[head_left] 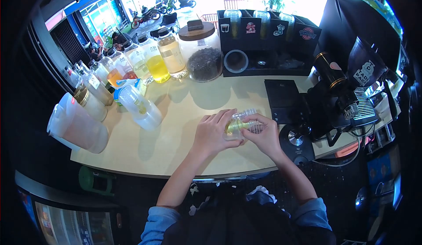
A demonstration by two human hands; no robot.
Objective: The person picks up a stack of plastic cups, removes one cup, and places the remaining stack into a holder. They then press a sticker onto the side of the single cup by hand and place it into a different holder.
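Centre of frame, just over the counter (176, 157): clear ribbed bottle (241, 123) with yellow liquid inside, lying on its side. Long axis running left to right, tipped a little upward at the right end. Left hand (213, 133) wrapped round the left end, fingers (223, 115) curled over the top and gripping. Right hand (266, 136) clasped on the ribbed right end. Both in contact, neither nearer. Syrup bottles (165, 53) well apart, upper left.
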